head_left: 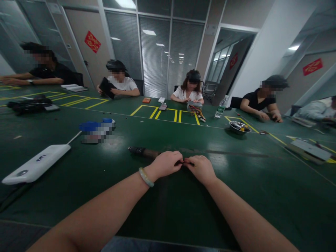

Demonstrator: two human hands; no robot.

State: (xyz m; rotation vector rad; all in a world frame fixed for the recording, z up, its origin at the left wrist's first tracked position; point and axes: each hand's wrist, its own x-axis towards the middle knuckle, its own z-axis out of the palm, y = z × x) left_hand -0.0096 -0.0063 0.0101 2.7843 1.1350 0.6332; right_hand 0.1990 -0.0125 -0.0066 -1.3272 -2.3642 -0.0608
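My left hand (165, 163) and my right hand (201, 168) meet over the green table (236, 182), both with fingers curled and pinched. Between the fingertips sits a small dark object (185, 162); I cannot make out what it is. A dark cylindrical tool (144, 152) lies on the table just behind and left of my left hand, its near end hidden by the hand. A pale green bangle (145, 177) circles my left wrist.
A white power bank (36, 163) with a cable lies at the left. A blue and white item (98, 128) is blurred out. A metal bowl (238, 126), a water bottle (222, 106) and wired parts (196, 110) stand further back. Several other people sit around the far side.
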